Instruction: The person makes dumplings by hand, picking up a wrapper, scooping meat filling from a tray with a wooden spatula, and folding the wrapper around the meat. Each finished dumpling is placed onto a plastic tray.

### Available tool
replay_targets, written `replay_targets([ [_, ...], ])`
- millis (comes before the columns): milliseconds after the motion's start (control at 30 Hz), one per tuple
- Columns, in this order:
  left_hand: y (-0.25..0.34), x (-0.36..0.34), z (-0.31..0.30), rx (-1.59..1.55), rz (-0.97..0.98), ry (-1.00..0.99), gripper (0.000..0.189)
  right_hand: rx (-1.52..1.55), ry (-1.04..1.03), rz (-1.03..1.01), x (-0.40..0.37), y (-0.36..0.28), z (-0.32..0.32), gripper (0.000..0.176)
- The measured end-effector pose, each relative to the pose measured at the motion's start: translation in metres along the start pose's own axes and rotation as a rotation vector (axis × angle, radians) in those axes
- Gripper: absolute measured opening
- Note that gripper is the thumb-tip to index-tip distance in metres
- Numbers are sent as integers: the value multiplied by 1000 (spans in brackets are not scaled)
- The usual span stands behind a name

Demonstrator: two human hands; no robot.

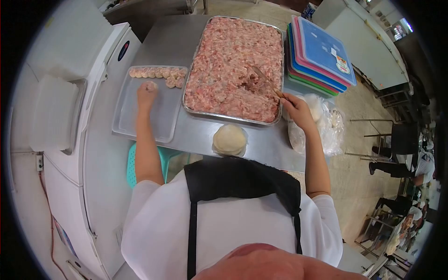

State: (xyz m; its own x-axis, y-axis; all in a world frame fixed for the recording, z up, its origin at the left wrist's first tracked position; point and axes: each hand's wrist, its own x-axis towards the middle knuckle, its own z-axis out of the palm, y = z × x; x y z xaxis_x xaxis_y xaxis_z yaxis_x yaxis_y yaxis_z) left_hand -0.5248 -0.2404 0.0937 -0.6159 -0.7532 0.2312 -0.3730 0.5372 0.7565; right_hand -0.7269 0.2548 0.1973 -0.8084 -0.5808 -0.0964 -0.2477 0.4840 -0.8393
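My left hand [146, 94] is closed around a small filled dumpling [150, 86] over the clear plastic tray [147, 126]. A row of finished open-top dumplings [158, 72] lines that tray's far edge, with a few more below its right end. My right hand [297, 110] grips the handle of a wooden spatula [266, 80]. The spatula's blade rests over the ground meat filling [233, 56], beside a scooped-out hollow. The filling occupies a large metal tray [198, 111]. Close to my body sits a stack of round dough wrappers [230, 139].
Plastic bags [322, 123] holding pale wrappers lie at the table's right edge. Behind them are stacked coloured lidded containers [324, 49]. A white freezer [105, 140] and a turquoise stool [132, 163] stand left. Other people [422, 168] and a black chair [403, 144] are far right.
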Motion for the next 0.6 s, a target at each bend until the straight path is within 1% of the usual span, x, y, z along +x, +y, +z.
replay_targets([
  [67, 8, -1, 3, 213, 110, -14, 45, -5, 19, -102, 8, 8, 7, 34],
  [100, 14, -1, 9, 240, 79, -8, 48, -8, 28, -152, 11, 11, 10, 34],
  [167, 26, -2, 18, 293, 18, 8, 54, 14, -13, -120, 9, 3, 11, 34],
  [267, 16, 6, 35, 360, 73, -23, 63, 8, -56, -41, 6, -6, 9, 35],
  [300, 12, 9, 37, 334, 53, -59, 63, -1, -66, -9, 6, -6, 9, 35],
  [367, 23, 10, 34, 282, 17, -134, 63, -34, -75, -86, 8, 2, 9, 35],
  [400, 25, 10, 34, 273, 42, -137, 63, -51, -80, -125, 8, 5, 9, 35],
  [467, 24, 11, 33, 256, 93, -141, 63, -94, -120, -136, 10, 0, 9, 34],
  [500, 23, 13, 33, 253, 81, -150, 63, -116, -139, -142, 11, -3, 9, 34],
  [567, 23, 15, 37, 244, 59, -173, 64, -455, -42, -277, 22, -4, 3, 30],
  [600, 22, 16, 36, 226, 100, -186, 64, -627, 7, -338, 27, -4, -1, 30],
])
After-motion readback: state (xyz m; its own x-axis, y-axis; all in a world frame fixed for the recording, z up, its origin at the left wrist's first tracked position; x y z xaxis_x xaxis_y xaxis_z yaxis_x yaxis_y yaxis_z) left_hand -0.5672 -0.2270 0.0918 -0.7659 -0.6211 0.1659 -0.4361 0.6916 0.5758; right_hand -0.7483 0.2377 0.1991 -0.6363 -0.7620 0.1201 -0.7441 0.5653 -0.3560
